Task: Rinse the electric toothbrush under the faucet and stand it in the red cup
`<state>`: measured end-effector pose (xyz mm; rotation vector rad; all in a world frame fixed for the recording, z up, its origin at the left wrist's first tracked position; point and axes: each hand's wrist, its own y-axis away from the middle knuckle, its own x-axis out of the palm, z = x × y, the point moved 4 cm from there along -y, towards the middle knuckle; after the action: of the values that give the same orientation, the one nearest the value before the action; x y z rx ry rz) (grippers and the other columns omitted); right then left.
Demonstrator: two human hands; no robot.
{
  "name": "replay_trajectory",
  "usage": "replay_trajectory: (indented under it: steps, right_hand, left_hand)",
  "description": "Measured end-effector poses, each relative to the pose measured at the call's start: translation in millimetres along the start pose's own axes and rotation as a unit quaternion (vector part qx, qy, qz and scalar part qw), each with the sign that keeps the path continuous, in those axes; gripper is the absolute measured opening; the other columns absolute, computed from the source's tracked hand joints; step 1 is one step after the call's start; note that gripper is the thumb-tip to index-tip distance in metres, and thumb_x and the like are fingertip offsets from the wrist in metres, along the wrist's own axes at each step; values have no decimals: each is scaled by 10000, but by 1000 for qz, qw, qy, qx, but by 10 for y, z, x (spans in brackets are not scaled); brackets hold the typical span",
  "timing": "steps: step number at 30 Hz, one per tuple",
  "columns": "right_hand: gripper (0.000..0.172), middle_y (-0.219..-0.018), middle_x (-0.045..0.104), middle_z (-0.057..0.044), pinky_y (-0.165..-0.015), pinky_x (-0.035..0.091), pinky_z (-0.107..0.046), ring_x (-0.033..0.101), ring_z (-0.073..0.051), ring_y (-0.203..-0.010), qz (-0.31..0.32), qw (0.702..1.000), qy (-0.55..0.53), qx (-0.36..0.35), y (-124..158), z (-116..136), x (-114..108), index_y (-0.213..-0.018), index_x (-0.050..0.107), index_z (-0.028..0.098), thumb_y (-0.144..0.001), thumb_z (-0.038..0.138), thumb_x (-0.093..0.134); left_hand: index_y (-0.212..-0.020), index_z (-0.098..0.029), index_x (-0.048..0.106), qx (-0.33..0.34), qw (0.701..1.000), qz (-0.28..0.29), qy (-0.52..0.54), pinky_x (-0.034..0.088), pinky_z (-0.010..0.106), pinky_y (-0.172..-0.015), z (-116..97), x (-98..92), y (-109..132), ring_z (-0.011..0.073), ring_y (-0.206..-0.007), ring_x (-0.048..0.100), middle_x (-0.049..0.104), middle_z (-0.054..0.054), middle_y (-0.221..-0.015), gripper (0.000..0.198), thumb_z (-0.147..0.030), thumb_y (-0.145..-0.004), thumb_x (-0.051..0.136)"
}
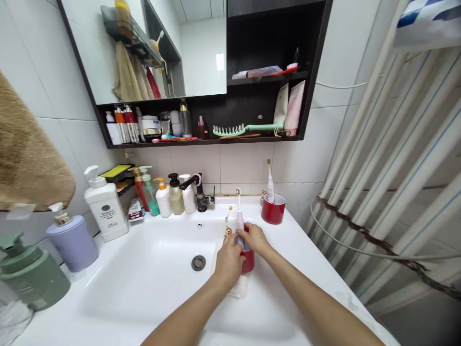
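Both my hands meet over the right side of a white sink (151, 269). My right hand (256, 239) is closed round the handle of an electric toothbrush (239, 216) that stands upright in a red cup (248, 262). My left hand (228, 262) is wrapped round that red cup from the left. A white cloth or pad lies under the cup. A second red cup (272, 210) with another electric toothbrush (270, 185) stands behind, near the wall.
Pump bottles (163, 197) and a dark tap (196, 190) line the back of the sink. Large bottles (104, 204) stand at the left, under a brown towel (29, 154). A dark shelf (201, 140) with a mirror holds toiletries and a green comb (245, 129). Pipes run at the right.
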<state>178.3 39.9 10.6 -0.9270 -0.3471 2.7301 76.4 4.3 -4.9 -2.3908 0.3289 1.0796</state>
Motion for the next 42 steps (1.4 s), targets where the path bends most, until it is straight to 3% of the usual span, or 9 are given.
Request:
replay_trajectory:
  steps: [10, 15, 17, 19, 22, 25, 30, 35, 42]
  right_hand:
    - [226, -681, 557, -40, -577, 374, -245, 495, -148, -627, -43, 994, -92, -32, 134, 311, -125, -750, 496, 146, -659, 329, 401]
    - [284, -694, 516, -13, -559, 378, -216, 472, -118, -626, -87, 983, -156, -51, 278, 548, -368, -824, 433, 165, -703, 399, 330]
    - [280, -637, 498, 2, -504, 373, -207, 455, -100, -550, -44, 975, -214, -30, 400, 606, -339, -795, 430, 169, -703, 415, 334]
    - [277, -561, 471, 21, -432, 353, -200, 424, -82, -459, 57, 958, -282, 15, 541, 624, -183, -769, 422, 170, -704, 425, 334]
    - [280, -509, 435, 38, -389, 330, -191, 390, -64, -402, 186, 929, -314, 67, 738, 599, 110, -699, 413, 168, -709, 433, 322]
    - [283, -523, 419, 42, -394, 332, -185, 387, -54, -409, 218, 925, -295, 101, 833, 527, 285, -645, 403, 164, -704, 432, 332]
    - [231, -613, 437, 32, -392, 349, -188, 399, -51, -425, 261, 919, -269, 121, 859, 454, 371, -758, 409, 173, -700, 388, 349]
    - [221, -562, 399, 43, -375, 340, -180, 401, -62, -416, 234, 956, -161, 80, 818, 396, 375, -877, 403, 185, -710, 314, 339]
    - [203, -573, 401, 38, -358, 339, -171, 398, -59, -418, 252, 945, -184, 100, 834, 390, 426, -793, 398, 181, -716, 350, 317]
  left_hand:
    - [-722, -164, 557, -38, 999, 8, -18, 323, 331, -808, 68, -20, 163, 208, -1063, 294, 394, 73, -1125, 207, -83, -581, 428]
    - [-826, -166, 530, -6, 991, -93, 96, 258, 337, -869, 127, -159, 167, 185, -1019, 345, 440, 72, -1066, 296, -73, -561, 438]
    - [-829, -157, 524, -34, 970, -141, 197, 271, 330, -858, 179, -262, 132, 174, -977, 386, 470, 81, -1021, 258, -107, -595, 430]
    - [-806, -139, 523, -92, 926, -156, 331, 325, 326, -800, 248, -332, 80, 170, -888, 451, 514, 93, -931, 200, -184, -639, 423]
    - [-767, -113, 520, -154, 810, -134, 549, 386, 297, -691, 314, -366, 7, 152, -738, 512, 555, 88, -775, 252, -317, -666, 415]
    - [-723, -98, 525, -169, 726, -106, 659, 398, 254, -628, 349, -378, -32, 126, -634, 526, 561, 61, -649, 267, -342, -622, 484]
    - [-637, -96, 520, -194, 699, -117, 678, 392, 219, -565, 465, -387, -51, 90, -521, 507, 546, 26, -535, 196, -264, -549, 566]
    - [-614, -105, 506, -209, 678, -158, 687, 397, 228, -574, 509, -395, -62, 91, -496, 511, 546, 20, -503, 146, -230, -552, 548]
    - [-590, -105, 500, -222, 668, -182, 687, 403, 223, -539, 483, -404, -36, 87, -468, 504, 538, 12, -483, 128, -212, -543, 553]
